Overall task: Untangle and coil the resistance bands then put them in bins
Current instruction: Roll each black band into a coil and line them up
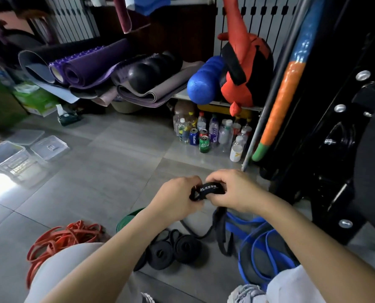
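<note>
hands meet low in front of the body, over the grey tiled floor (116, 162). both bare forearms reach forward from the bottom of the view, with the wrists turned in toward each other. the left hand (177, 196) lies knuckles up, its fingers curled round one end of a black resistance band (210, 189). the right hand (232, 190) grips the other end, fingers curled over the top. the band sits between the two hands as a short, tight, flattened bundle, held clear of the floor.

white print runs along the band's upper face: a small logo, then a few chinese characters, too small to read with certainty. further back, a blue can (194, 136) reads "pepsi". the green can (204, 144) just beside it has lettering that cannot be made out. plastic bottles (224, 133) crowd round both cans.

below the hands, coiled black bands (173, 250) lie side by side on the tiles. a green band (127, 217) lies just to their left, and loose red bands (61, 239) are heaped further left. blue bands (267, 241) are tangled by the right knee. clear bins (5, 154) stand open well apart at the far left.
</note>
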{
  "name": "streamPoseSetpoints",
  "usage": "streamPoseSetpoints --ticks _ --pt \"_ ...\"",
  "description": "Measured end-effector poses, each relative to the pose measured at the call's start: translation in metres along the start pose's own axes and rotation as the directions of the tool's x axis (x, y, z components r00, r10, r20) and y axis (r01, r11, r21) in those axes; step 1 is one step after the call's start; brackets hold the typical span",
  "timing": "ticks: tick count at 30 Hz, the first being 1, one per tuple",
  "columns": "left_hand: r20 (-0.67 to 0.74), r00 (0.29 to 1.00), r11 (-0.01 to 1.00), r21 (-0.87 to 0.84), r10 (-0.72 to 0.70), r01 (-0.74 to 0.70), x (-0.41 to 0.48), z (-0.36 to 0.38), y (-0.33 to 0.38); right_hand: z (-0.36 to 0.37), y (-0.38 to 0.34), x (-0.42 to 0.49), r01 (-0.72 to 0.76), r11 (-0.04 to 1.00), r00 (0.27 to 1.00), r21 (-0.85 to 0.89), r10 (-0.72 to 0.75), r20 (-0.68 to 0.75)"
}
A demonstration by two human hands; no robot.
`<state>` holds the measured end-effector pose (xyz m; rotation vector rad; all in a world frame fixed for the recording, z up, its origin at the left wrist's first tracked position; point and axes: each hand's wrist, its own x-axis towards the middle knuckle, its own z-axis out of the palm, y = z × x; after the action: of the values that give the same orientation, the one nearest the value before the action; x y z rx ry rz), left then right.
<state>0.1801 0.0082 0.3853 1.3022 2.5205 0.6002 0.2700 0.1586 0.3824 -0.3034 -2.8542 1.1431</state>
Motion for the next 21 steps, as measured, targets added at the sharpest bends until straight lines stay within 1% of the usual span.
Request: streamPoseSetpoints --ticks 2,5,7,11,12,14,15,17,19,21 --pt "-0.004 0.999 0.985 -0.169 -0.037 0.035 0.000 0.001 0.002 0.000 0.003 -0.005 -0.030 0.989 0.999 0.145 0.034 -0.029" --pt "0.045 0.995 0.910 -0.402 -0.087 0.098 -0.003 -0.002 0.001 0.001 0.009 -0.013 -0.028 0.945 0.996 0.325 0.055 -0.074" --pt "0.091 0.992 0.856 -0.504 -0.083 0.118 -0.004 -0.005 0.000 0.001 0.011 -0.018 -0.011 0.918 0.995 0.397 0.048 -0.082" --pt "0.087 0.994 0.743 -0.661 -0.063 0.105 -0.003 -0.011 -0.001 -0.003 0.011 -0.022 0.008 0.856 0.997 0.517 0.030 -0.066" --pt "0.082 0.995 0.699 -0.708 -0.064 0.104 -0.003 -0.012 -0.002 -0.004 0.009 -0.022 0.008 0.841 0.997 0.540 0.032 -0.063" --pt "0.072 0.995 0.581 -0.808 -0.068 0.098 -0.004 -0.015 -0.004 -0.004 0.007 -0.021 0.005 0.829 0.998 0.560 0.030 -0.053" --pt "0.074 0.995 0.507 -0.856 -0.070 0.099 -0.005 -0.016 -0.005 -0.003 0.006 -0.020 0.008 0.826 0.998 0.563 0.025 -0.050" --pt "0.098 0.992 0.327 -0.938 -0.075 0.118 -0.006 -0.018 -0.007 0.001 0.006 -0.017 0.031 0.818 0.997 0.575 0.012 -0.071" --pt "0.118 0.991 0.169 -0.977 -0.069 0.129 -0.006 -0.020 -0.009 0.004 0.005 -0.014 0.055 0.796 0.993 0.603 0.020 -0.117" --pt "0.123 0.990 0.094 -0.987 -0.063 0.128 -0.005 -0.022 -0.009 0.005 0.003 -0.012 0.083 0.754 0.987 0.652 0.028 -0.158"
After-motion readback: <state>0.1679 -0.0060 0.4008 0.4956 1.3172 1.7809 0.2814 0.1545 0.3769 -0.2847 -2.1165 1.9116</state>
